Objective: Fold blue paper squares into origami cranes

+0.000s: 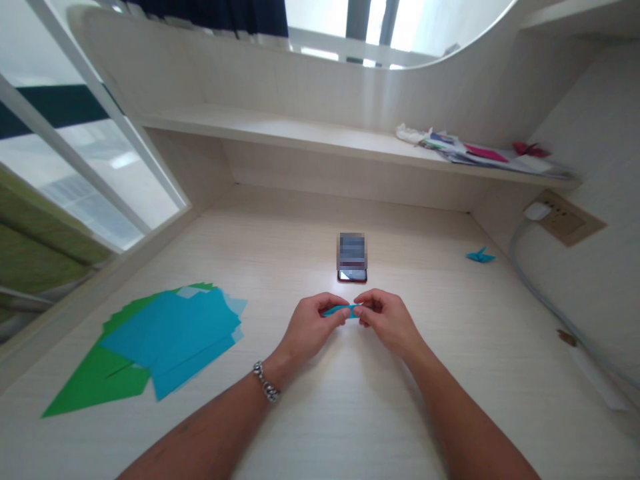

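Note:
A small folded strip of blue paper (353, 311) is held level between my two hands, low over the pale desk. My left hand (316, 321) pinches its left end between thumb and fingers, and a chain bracelet circles that wrist. The right end is gripped by my right hand (384, 316), its thumb on the near side. Fingers cover much of the paper, so its full folded shape is hidden. Just beyond the hands lies a phone (353, 274), its screen mostly blurred.
Loose blue sheets (185, 333) overlap green sheets (95, 380) on the left of the desk. A folded blue paper figure (481, 256) sits at the back right, near a cable (530, 280) and wall socket (570, 217). Papers (480, 155) lie on the shelf (300, 137).

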The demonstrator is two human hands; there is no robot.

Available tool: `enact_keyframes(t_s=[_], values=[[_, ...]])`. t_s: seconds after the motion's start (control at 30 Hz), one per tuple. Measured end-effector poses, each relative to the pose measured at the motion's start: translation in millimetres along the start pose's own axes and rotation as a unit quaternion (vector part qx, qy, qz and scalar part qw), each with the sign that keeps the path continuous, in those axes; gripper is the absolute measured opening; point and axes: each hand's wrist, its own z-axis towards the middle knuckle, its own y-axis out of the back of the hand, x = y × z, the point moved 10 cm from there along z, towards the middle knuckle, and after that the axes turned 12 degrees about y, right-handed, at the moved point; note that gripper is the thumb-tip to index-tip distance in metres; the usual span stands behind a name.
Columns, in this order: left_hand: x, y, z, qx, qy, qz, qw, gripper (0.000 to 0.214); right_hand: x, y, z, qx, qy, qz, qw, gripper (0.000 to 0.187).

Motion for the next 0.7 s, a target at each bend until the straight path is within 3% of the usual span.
enact_keyframes(t_s=[0.17,0.27,0.33,0.5,0.7], values=[[6.3,-11.4,-0.1,0.048,0.031,-0.075,0.996,0.015,3.7,16.5,0.2,-0.122,0.003,0.083,0.989,0.033],[7.5,-10.4,0.3,0.034,0.029,-0.097,0.994,0.014,3.3,16.4,-1.0,-0.155,0.003,0.122,0.98,0.039],[9.5,-5.8,1.1,0.011,0.033,-0.119,0.992,0.016,0.3,10.8,-1.3,-0.149,-0.005,0.151,0.977,0.038],[9.1,0.7,1.9,-0.013,0.028,-0.138,0.99,0.018,-0.2,-8.6,0.7,-0.066,-0.005,0.154,0.986,0.024],[0.1,6.3,-1.7,-0.038,-0.006,-0.127,0.991,0.021,-1.5,-4.2,-0.7,-0.08,-0.007,0.134,0.988,0.025]])
